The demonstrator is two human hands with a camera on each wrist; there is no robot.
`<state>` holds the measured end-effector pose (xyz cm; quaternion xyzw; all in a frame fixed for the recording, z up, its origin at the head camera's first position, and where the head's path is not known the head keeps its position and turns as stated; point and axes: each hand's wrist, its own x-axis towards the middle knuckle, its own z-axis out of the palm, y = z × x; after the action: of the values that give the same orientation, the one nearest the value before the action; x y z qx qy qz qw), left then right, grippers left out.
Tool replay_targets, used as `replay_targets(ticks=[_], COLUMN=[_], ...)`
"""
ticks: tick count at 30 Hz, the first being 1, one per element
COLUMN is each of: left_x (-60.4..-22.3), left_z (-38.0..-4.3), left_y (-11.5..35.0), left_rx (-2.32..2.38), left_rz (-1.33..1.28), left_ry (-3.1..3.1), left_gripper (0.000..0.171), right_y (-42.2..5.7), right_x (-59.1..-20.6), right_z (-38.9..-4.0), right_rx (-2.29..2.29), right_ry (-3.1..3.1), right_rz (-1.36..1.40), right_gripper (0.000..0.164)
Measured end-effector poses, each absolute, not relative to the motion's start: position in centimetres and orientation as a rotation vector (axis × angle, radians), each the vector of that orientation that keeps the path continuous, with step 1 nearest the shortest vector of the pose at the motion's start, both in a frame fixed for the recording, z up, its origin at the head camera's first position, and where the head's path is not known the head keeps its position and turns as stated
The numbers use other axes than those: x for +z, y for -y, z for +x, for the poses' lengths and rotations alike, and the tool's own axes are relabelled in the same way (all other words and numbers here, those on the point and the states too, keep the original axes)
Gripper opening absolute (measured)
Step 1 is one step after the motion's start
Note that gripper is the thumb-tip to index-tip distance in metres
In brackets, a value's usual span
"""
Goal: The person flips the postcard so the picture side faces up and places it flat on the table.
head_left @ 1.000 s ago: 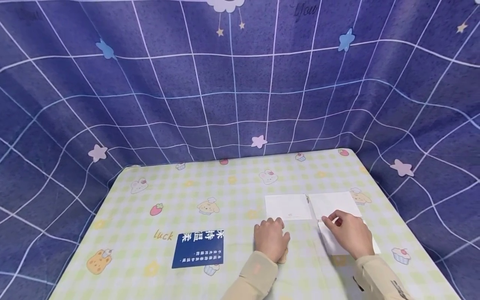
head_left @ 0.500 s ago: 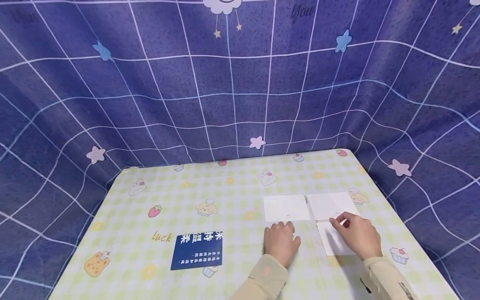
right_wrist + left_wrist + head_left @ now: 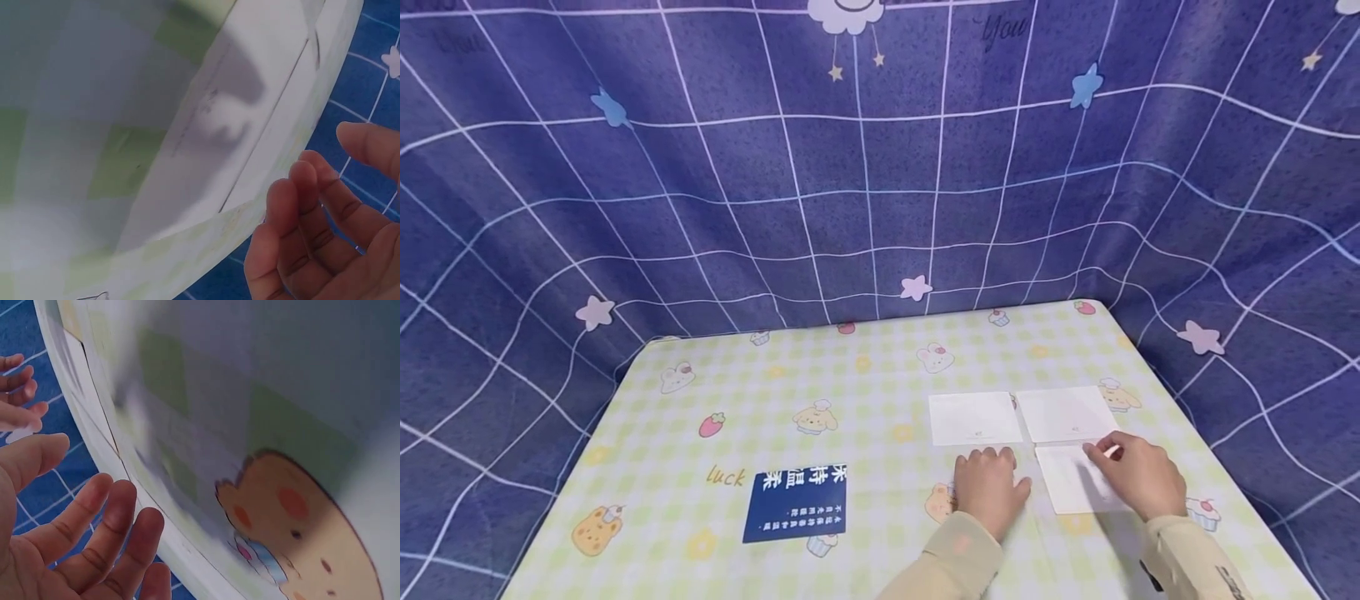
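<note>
on the right half of the surface (image 3: pixel 655 467), three cards lie flat, white side up: the far left card (image 3: pixel 975 418) and far right card (image 3: pixel 1066 414) are side by side with a narrow gap, and the near card (image 3: pixel 1071 483) is just below the far right card. the blue card (image 3: pixel 797 504) lies well apart, to the left. your right grip (image 3: pixel 1142 475) is over the right end of the near card, narrow and empty; you cannot tell from here whether a fingertip touches it. your left grip (image 3: pixel 990 492) looks empty too, fingers loosely bent, just left of the near card.

the step in hand looks like setting the cards in even rows. to do it well, nudge each edge with a light fingertip, match the gaps, and lift straight up so that nothing drags or twists.

only the head view shows the blue card and the whole layout, but it gives mainly the backs of your fingers; the wrist views show their inner sides, with nothing held. the left wrist view also shows more of the bear print (image 3: pixel 300 531), partly hidden by your left grip in the head view
</note>
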<state>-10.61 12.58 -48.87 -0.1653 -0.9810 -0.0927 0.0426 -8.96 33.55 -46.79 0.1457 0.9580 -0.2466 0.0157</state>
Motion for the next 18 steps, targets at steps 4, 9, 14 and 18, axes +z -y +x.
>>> replay_targets(ticks=[4,9,14,18], left_x=[-49.5,-50.3,-50.4,-50.2], left_z=[-10.5,-10.2,-10.2,-10.0], left_y=[-13.4,-13.9,-14.2,-14.7], left_rx=[-0.265,-0.27,-0.3,-0.298], left_rz=[-0.503,-0.507,-0.522,-0.545], left_ry=[3.008,3.015,3.025,3.04], left_gripper=[0.03,0.031,0.032,0.035], right_y=[-34.4,-35.2,-35.8,-36.3], right_x=[-47.1,-47.6,-47.8,-47.7], right_z=[-8.9,-8.8,-8.7,-8.6], right_rx=[-0.773,-0.77,-0.778,-0.773], right_ry=[-2.921,-2.873,-2.879,-2.876], right_rz=[0.477,0.487,0.489,0.495], right_gripper=[0.04,0.039,0.037,0.038])
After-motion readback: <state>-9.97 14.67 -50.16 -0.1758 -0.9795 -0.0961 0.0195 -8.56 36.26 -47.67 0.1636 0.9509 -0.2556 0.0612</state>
